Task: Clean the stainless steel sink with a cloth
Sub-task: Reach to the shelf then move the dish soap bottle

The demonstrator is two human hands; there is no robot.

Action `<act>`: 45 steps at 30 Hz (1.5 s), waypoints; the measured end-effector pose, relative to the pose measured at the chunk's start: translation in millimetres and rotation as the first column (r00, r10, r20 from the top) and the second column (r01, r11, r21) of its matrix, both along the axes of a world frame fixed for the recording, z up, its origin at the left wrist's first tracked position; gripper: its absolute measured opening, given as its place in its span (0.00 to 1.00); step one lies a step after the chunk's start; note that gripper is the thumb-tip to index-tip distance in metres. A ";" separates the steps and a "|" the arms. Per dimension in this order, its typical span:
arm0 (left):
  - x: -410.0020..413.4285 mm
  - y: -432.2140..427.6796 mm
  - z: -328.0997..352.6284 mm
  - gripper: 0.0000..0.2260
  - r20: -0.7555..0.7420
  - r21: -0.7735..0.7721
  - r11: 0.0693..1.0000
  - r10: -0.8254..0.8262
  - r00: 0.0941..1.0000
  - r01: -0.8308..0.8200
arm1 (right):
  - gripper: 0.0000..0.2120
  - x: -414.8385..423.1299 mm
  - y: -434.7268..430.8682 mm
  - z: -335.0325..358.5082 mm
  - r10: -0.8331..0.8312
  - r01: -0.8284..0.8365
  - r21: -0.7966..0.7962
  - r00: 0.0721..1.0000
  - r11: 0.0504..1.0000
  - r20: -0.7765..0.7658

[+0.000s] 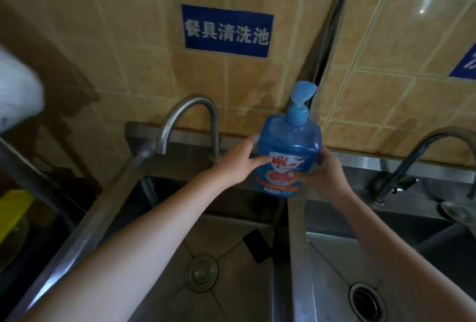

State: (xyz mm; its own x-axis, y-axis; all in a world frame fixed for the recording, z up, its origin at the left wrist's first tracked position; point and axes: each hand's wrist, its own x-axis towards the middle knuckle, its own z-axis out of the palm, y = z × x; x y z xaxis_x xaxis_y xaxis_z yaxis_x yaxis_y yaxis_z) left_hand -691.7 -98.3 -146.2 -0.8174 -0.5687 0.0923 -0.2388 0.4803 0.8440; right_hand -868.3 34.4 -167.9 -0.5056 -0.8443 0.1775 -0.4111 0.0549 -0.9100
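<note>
A blue bottle (288, 151) is held upright between both hands above the back edge of the sink (231, 257), near the divider (296, 244) between two basins. The left hand (239, 164) presses its fingers flat against the bottle's left side, thumb lying across the label; the right hand (324, 175) wraps around the lower right side from behind, thumb on the front. The bottle is translucent blue with a lighter blue pump (301, 100) on top, its nozzle pointing up and away, and a red, white and orange label on the front. No cloth shows in this view. The left basin is dull steel with creased diagonals running to a round drain cover (201, 272); a small black rectangular object (257, 245) lies on its floor near the divider. A curved faucet (190, 120) stands behind it. The right basin has an open drain (367, 301) and a darker faucet (422, 156). The wall is tan tile carrying a blue sign (226, 30) with white characters.
</note>
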 end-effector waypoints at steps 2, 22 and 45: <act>28.7 2.2 19.5 0.26 -0.042 -0.047 0.998 0.033 0.999 -0.035 | 0.36 24.4 -0.9 23.7 0.034 -0.035 -0.025 0.999 0.999 -0.026; 390.9 4.5 142.8 0.25 -0.215 -0.258 0.809 0.484 0.848 -0.528 | 0.30 344.9 -100.6 147.7 0.541 -0.578 -0.166 0.812 0.799 -0.218; 793.8 52.8 142.7 0.21 -0.266 -0.180 0.231 0.924 0.273 -0.956 | 0.26 797.0 -218.6 157.2 0.987 -0.981 -0.146 0.140 0.127 -0.084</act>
State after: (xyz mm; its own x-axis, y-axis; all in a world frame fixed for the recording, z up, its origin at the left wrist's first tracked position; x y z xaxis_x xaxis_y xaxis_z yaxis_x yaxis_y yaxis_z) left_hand 102.1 -45.5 -3.5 0.3107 -0.8587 0.4075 -0.6130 0.1467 0.7764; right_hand -71.3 -184.3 -10.7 0.7340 -0.5878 0.3403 0.0095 -0.4921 -0.8705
